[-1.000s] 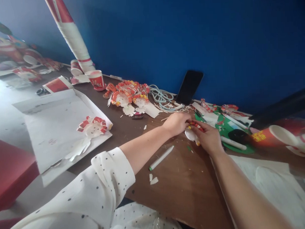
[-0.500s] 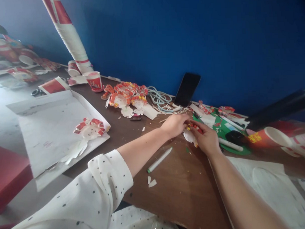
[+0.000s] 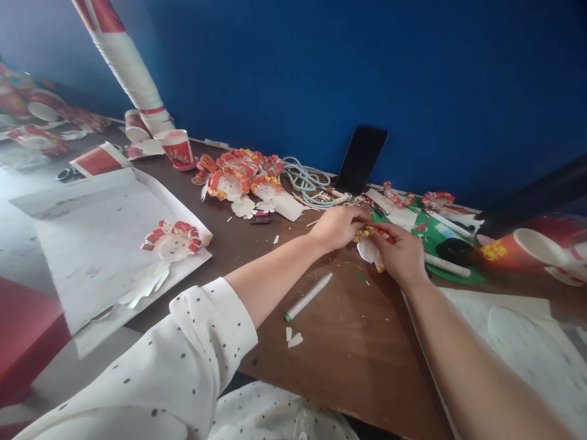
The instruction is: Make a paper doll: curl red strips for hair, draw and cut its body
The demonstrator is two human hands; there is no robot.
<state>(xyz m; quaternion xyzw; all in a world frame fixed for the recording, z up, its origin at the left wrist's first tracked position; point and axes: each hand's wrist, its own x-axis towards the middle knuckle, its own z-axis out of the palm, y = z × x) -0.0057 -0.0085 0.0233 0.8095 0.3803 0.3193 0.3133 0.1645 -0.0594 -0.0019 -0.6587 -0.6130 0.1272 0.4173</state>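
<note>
Both hands meet over the brown table around a small paper-cup craft (image 3: 369,251) with a white round base and curled red and yellow strips. My right hand (image 3: 400,249) pinches its right side, thumb and fingers on the strips. My left hand (image 3: 340,226) is closed at its upper left edge, fingertips against the strips and partly hidden. A white marker with a green end (image 3: 308,298) lies on the table below the hands. Small white paper scraps (image 3: 294,339) are beside it.
Similar paper crafts (image 3: 238,174) are heaped by the blue wall, next to a coiled cable (image 3: 306,181) and a leaning phone (image 3: 361,160). One craft (image 3: 173,243) rests on white paper at left. Paper cups (image 3: 177,149) stand behind; an orange cup (image 3: 525,249) lies at right.
The view has shifted slightly, so the scene sits a little higher. Both hands stay on the paper craft, with only small finger movement.
</note>
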